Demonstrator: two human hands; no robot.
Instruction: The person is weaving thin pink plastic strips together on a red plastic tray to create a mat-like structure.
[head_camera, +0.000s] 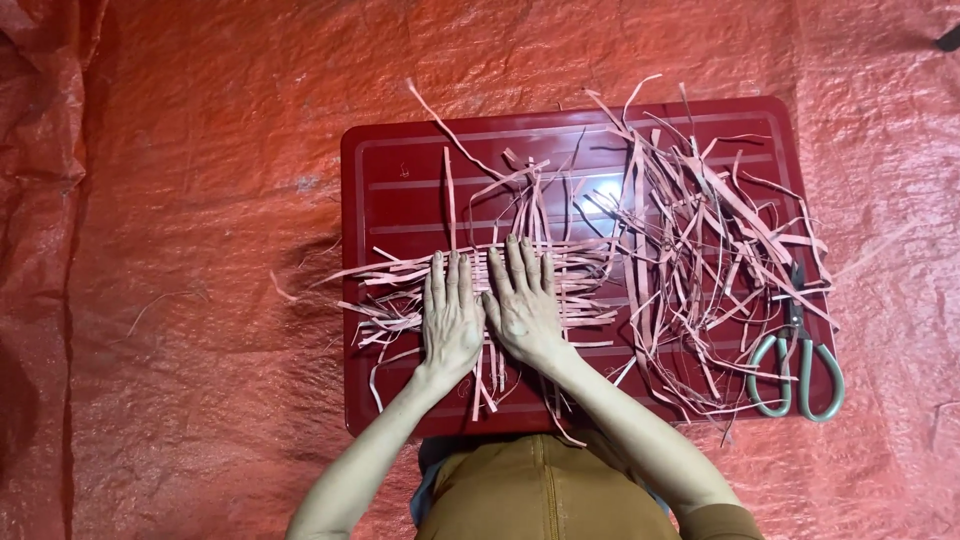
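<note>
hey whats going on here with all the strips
A person presses both palms flat on a patch of interlaced pale strips lying on a dark red tray. The left hand and right hand lie side by side, fingers spread. A loose tangle of strips is heaped on the tray's right half, with grey-handled scissors at its right edge. Red sheeting lies beneath.

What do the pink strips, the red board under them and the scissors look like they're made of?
The strips look like thin paper or soft plastic: flat, matte, curling. The board seems glossy moulded plastic, ribbed, with a light glare. The scissors look like metal blades with grey-green, probably plastic, handles.
</note>
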